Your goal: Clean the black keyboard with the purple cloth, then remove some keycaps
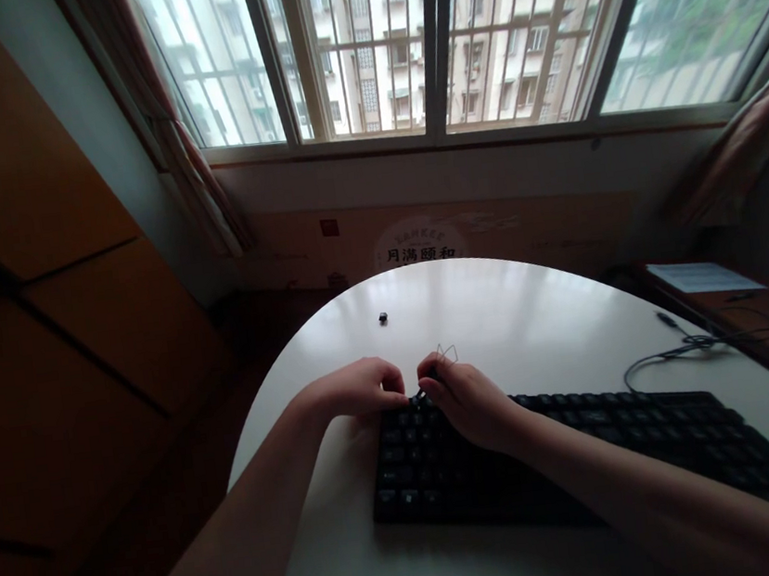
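A black keyboard (521, 486) lies on the white round table, its left end under my hands. My right hand (464, 395) is closed around a keycap puller with thin wire loops (447, 353) sticking up past the fingers. The puller's other end points down at a key in the keyboard's back left corner; the contact is partly hidden. Beside it my left hand (361, 386) has curled fingers, with the thumb and fingertips gripping the keyboard at that same corner. Farther back on the table sits a small black piece (383, 318) that looks like a keycap.
The white table (315, 521) has a curved far edge. A black cable (679, 350) lies coiled on the right, with its plug near the edge. Past it stands a brown desk with a sheet of paper (706, 277). Wooden cabinets (85, 362) are at left, a barred window ahead.
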{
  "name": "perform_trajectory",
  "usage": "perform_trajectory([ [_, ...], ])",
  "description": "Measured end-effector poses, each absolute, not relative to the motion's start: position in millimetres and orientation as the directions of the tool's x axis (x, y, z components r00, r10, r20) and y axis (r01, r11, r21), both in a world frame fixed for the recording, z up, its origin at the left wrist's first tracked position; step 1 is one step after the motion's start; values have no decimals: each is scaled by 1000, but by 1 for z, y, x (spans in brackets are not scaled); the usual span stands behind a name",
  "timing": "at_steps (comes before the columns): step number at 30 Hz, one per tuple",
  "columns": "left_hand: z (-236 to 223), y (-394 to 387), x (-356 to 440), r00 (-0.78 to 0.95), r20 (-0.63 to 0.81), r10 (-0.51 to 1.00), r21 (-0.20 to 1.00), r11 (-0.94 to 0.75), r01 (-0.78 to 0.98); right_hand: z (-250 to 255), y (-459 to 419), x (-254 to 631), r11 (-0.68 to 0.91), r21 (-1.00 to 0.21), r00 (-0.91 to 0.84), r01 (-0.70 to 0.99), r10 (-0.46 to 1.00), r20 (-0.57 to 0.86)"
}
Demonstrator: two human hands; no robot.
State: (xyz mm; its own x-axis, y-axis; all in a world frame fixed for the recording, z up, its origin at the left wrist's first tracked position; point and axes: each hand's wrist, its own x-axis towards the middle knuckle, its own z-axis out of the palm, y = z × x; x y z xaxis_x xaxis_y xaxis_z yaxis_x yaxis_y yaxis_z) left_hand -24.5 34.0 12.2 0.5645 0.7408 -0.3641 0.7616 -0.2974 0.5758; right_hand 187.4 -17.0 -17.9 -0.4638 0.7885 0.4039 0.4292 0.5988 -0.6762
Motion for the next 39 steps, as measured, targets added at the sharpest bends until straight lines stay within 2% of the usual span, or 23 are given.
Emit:
perform_trajectory([
  [4, 14, 32, -23, 540, -394, 744, 582, -253, 773, -17, -17, 187, 589, -711, -432, 384, 795, 425],
  [8, 15, 32, -23, 533, -413, 739, 591, -228, 774, -20, -15, 188, 514, -816, -260, 263, 853, 453],
  [11, 17, 32, -25, 544, -405, 735, 613, -224, 758, -23, -13, 188, 520, -818, -276, 246, 847, 455],
  [13, 19, 32, -25, 574, -356, 738, 658, -238, 714, -23, -12, 188, 534, -812, -272, 236, 838, 472],
  [18, 22, 32, -20, 569, -86, 818, 785, -296, 545, -23, -10, 189, 552, -807, -237, 210, 830, 505],
  [20, 20, 32, -15, 549, -57, 834, 829, -267, 491, -23, -10, 188, 567, -794, -241, 217, 820, 520],
  [25, 14, 30, -4, 562, -76, 823, 916, -166, 366, -20, -11, 188, 592, -769, -249, 239, 803, 541],
  [31, 15, 30, -2, 515, -128, 848, 955, -36, 295, -18, -12, 188, 604, -749, -241, 271, 796, 555],
  [35, 17, 29, -4, 485, -155, 861, 967, 32, 252, -20, -11, 188, 564, -793, -194, 229, 825, 531],
  [39, 10, 34, -7, 420, -147, 895, 961, 29, 274, -25, -6, 189, 545, -828, -115, 136, 838, 533],
])
